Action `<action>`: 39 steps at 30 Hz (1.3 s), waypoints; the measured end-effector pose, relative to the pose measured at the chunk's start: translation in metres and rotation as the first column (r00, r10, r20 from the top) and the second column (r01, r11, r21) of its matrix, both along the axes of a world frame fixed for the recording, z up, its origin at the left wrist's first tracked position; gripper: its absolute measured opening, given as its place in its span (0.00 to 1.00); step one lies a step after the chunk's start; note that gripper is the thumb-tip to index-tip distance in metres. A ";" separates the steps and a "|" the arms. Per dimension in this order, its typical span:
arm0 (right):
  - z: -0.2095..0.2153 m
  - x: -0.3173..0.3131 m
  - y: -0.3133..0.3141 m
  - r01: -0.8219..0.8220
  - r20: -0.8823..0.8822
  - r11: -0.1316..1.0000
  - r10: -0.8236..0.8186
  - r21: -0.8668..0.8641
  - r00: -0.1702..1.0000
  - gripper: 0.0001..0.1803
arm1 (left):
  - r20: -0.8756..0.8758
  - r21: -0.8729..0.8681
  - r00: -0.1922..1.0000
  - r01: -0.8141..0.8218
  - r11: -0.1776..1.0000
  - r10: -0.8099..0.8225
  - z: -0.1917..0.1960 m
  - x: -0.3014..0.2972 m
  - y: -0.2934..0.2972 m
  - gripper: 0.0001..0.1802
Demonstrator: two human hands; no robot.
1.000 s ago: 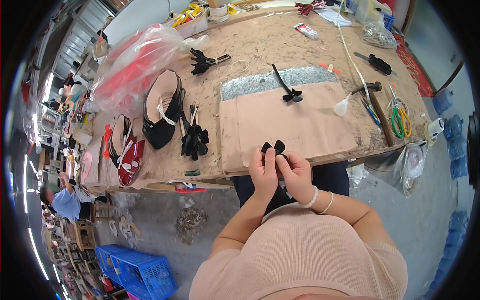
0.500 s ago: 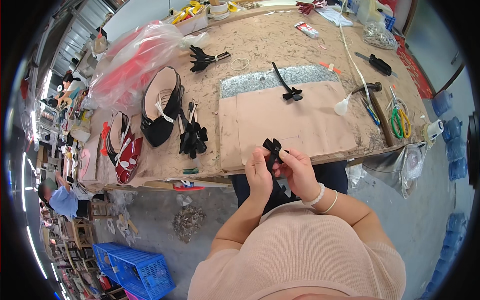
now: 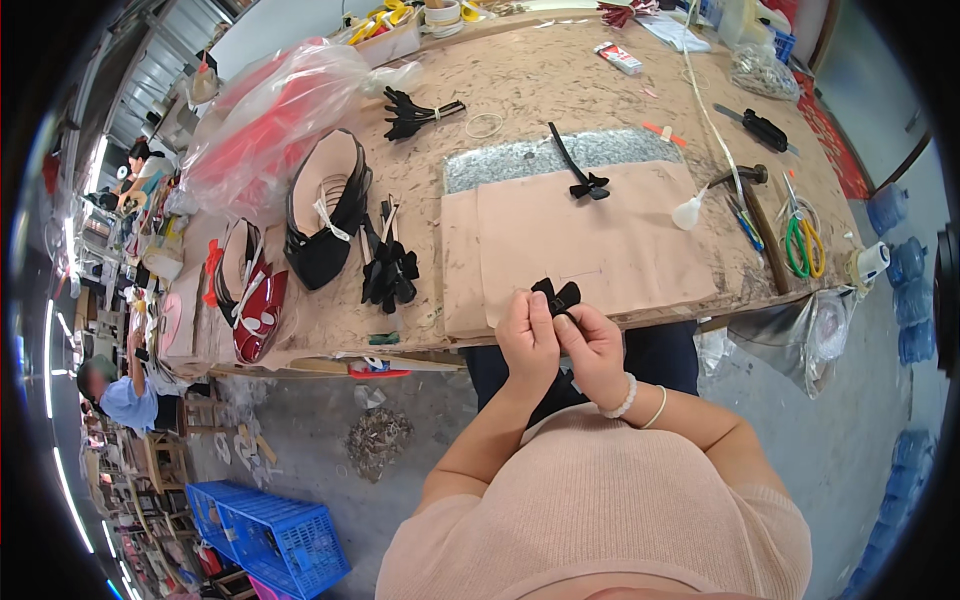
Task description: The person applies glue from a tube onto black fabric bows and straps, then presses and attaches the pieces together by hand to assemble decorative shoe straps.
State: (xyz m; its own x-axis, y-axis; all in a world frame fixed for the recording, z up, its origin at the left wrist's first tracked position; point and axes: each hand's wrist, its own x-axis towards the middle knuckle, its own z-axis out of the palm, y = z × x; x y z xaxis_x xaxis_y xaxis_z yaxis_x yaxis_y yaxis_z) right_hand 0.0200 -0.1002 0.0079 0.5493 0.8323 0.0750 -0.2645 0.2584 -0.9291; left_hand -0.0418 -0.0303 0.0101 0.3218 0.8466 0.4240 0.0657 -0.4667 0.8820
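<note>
Between my two hands, at the table's front edge, is a black bow (image 3: 560,295) whose loops stick up above my fingers. My left hand (image 3: 527,335) pinches its left side, the thumb lying along it. My right hand (image 3: 592,350) closes on its right side, thumb on the front; the fingertips behind are hidden. Just beyond, a beige sheet (image 3: 590,240) covers part of a grey mottled slab (image 3: 560,157). Another black bow with a strap (image 3: 589,186) lies across the sheet's far edge. Left of the sheet rests a bunch of black bows (image 3: 390,275).
Black shoe uppers (image 3: 327,215) and a dark red one (image 3: 260,315) lie left, before a clear plastic bag (image 3: 270,130). A bundle of black straps (image 3: 415,112) lies farther back. On the right are a hammer (image 3: 765,230), scissors (image 3: 800,245), a white squeeze bulb (image 3: 687,213) and a black-handled knife (image 3: 762,128).
My hands have drawn closer together round the bow, which has turned so its loops spread more to the right. In the background, a person has raised an arm.
</note>
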 end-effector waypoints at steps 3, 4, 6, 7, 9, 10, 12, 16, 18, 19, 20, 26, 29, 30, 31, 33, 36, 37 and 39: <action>0.003 0.005 0.003 -0.043 -0.251 0.998 0.054 0.049 0.967 0.07 | -0.002 -0.173 0.996 0.091 0.981 -0.092 0.011 -0.004 -0.001 0.14; 0.010 0.009 0.002 -0.106 -0.396 0.994 0.113 0.040 0.911 0.07 | 0.019 -0.340 0.984 0.176 0.924 -0.180 0.016 -0.008 -0.002 0.16; 0.014 0.016 0.001 -0.213 -0.548 0.976 0.207 0.054 0.810 0.08 | 0.157 -0.387 0.967 0.247 0.888 -0.201 0.020 -0.011 -0.006 0.15; 0.015 0.016 0.000 -0.211 -0.549 0.976 0.204 0.052 0.810 0.08 | 0.291 -0.420 0.934 0.321 0.849 -0.209 0.021 -0.013 -0.007 0.15; 0.017 0.016 -0.001 -0.269 -0.590 0.959 0.270 0.092 0.761 0.09 | 0.261 -0.380 0.943 0.299 0.875 -0.209 0.016 -0.015 -0.006 0.16; 0.017 0.017 -0.001 -0.267 -0.591 0.959 0.268 0.091 0.761 0.09 | 0.250 -0.378 0.942 0.306 0.874 -0.222 0.017 -0.015 -0.006 0.16; 0.018 0.018 -0.001 -0.269 -0.633 0.961 0.251 0.070 0.732 0.10 | 0.238 -0.377 0.942 0.314 0.871 -0.236 0.019 -0.015 -0.006 0.16; 0.016 0.019 -0.002 -0.275 -0.663 0.957 0.268 0.096 0.699 0.10 | 0.255 -0.412 0.935 0.335 0.847 -0.246 0.021 -0.015 -0.008 0.15; 0.014 0.020 -0.002 -0.290 -0.669 0.952 0.280 0.099 0.689 0.10 | 0.267 -0.425 0.931 0.347 0.836 -0.250 0.021 -0.014 -0.008 0.15; 0.014 0.020 -0.002 -0.290 -0.669 0.952 0.279 0.099 0.689 0.10 | 0.269 -0.416 0.927 0.355 0.837 -0.260 0.021 -0.014 -0.009 0.15; 0.014 0.020 -0.002 -0.288 -0.671 0.953 0.273 0.092 0.689 0.11 | 0.272 -0.406 0.924 0.363 0.838 -0.269 0.021 -0.014 -0.009 0.15; 0.016 0.020 -0.004 -0.169 -0.333 0.985 0.150 -0.028 0.931 0.08 | 0.244 -0.348 0.932 0.343 0.873 -0.269 0.012 -0.011 -0.010 0.10; 0.013 0.029 -0.007 -0.031 0.238 0.999 0.039 -0.038 0.970 0.06 | 0.264 -0.463 0.918 0.389 0.796 -0.295 -0.001 -0.016 0.000 0.07; 0.015 0.032 -0.008 -0.006 0.398 0.997 0.035 -0.075 0.917 0.06 | 0.333 -0.524 0.908 0.402 0.751 -0.253 -0.005 -0.015 0.001 0.07; 0.015 0.036 -0.011 0.032 0.546 0.994 0.033 -0.109 0.837 0.06 | 0.334 -0.522 0.907 0.406 0.750 -0.258 -0.004 -0.015 0.002 0.07; 0.002 0.040 -0.010 0.056 0.434 0.993 -0.006 -0.102 0.901 0.06 | 0.345 -0.578 0.906 0.411 0.705 -0.245 -0.002 -0.016 0.003 0.07; 0.005 0.049 -0.006 -0.093 -0.096 0.990 0.083 -0.106 0.992 0.06 | 0.234 -0.544 0.899 0.437 0.716 -0.371 -0.008 -0.020 0.004 0.09; 0.009 0.049 -0.005 -0.084 -0.093 0.991 0.074 -0.106 0.993 0.06 | 0.235 -0.542 0.895 0.445 0.713 -0.379 -0.008 -0.020 0.003 0.09; 0.014 0.048 -0.004 -0.126 -0.092 0.987 0.116 -0.103 0.989 0.07 | 0.144 -0.561 0.916 0.386 0.732 -0.373 -0.007 -0.020 0.000 0.13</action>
